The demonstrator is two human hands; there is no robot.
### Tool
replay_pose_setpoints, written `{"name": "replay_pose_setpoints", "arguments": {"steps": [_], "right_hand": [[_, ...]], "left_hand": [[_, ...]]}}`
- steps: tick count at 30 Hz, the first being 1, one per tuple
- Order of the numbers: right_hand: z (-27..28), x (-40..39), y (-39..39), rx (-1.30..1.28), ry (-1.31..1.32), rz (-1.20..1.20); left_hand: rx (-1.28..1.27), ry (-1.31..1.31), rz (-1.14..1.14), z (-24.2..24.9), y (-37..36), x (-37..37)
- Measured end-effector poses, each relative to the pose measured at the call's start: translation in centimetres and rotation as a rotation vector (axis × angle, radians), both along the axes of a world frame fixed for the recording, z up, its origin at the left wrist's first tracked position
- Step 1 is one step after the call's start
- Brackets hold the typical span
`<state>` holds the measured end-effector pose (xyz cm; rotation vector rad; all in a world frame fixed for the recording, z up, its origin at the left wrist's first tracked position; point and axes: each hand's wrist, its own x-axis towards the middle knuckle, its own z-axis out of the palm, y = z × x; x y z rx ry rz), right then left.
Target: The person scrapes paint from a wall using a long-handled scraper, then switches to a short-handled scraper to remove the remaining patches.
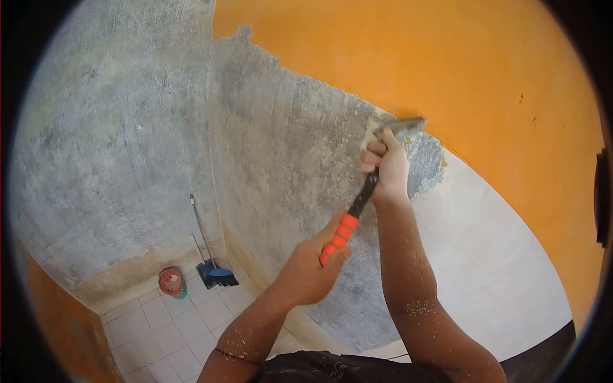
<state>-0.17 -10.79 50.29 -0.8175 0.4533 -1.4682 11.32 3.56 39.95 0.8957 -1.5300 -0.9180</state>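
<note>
My left hand is wrapped round the red-and-black handle of a scraper, low down on its red grip. Higher up, my right hand closes on the same tool close to its head, with the thumb pointing up. The head is slightly blurred and lies against the wall, where orange paint meets bare grey plaster. Beside the blade a small grey patch borders a white area. Pale dust specks both forearms.
In the lower left, a red bucket stands on the white tiled floor, with something green beneath it. A dustpan and a blue-and-black broom lean near the wall corner. A dark object is at the right edge.
</note>
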Motion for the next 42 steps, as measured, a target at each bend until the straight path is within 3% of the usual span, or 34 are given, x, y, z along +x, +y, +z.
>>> {"name": "replay_pose_setpoints", "arguments": {"steps": [5, 8, 13, 14, 16, 17, 21, 23, 26, 30, 33, 36, 40, 42], "right_hand": [[0.5, 0.6, -2.2, -0.065, 0.044, 0.045], [0.8, 1.7, -0.9, -0.017, -0.019, -0.048], [-0.8, 0.8, -1.2, -0.098, -0.02, 0.031], [-0.6, 1.3, -1.7, -0.09, -0.025, 0.024], [0.6, 2.9, -1.6, -0.039, -0.001, -0.098], [0.3, 2.8, -1.9, -0.04, -0.043, -0.088], [-2.1, 1.3, -1.1, -0.017, -0.098, -0.024], [-1.2, 2.2, -2.8, -0.071, -0.048, -0.029], [-0.5, 3.5, -3.2, -0.134, -0.047, -0.034], [-1.6, 3.0, -2.7, -0.083, -0.116, -0.036], [-0.5, 4.0, -3.4, -0.121, -0.083, -0.081], [0.2, 4.9, -2.9, -0.102, -0.14, -0.105], [-2.7, 3.3, -2.0, -0.058, -0.154, -0.074], [-2.5, 4.0, -2.7, -0.038, -0.144, -0.112]], "left_hand": [[-0.062, -0.063, 0.105, 0.5, -0.9, 0.2], [0.189, 0.033, -0.006, 1.4, -0.5, 1.6], [-0.092, -0.08, 0.121, 0.0, -1.1, 1.1], [-0.084, -0.086, 0.114, 0.2, -1.3, 1.5], [0.201, 0.018, 0.03, 1.0, -2.3, 3.0], [0.078, 0.013, 0.076, 0.5, -2.3, 2.9], [0.042, -0.023, 0.056, 0.0, -1.1, 2.3], [-0.075, -0.017, 0.158, -1.0, -2.8, 2.0], [0.161, -0.004, 0.095, 0.8, -3.4, 4.3], [0.051, -0.062, 0.08, 0.3, -1.8, 4.6], [0.012, -0.025, 0.082, -0.9, -5.2, 5.0], [0.141, -0.045, 0.071, 1.0, -4.5, 6.0], [-0.001, -0.117, 0.083, -0.6, -3.4, 5.8], [0.096, -0.075, 0.038, -1.5, -4.5, 6.0]]}}
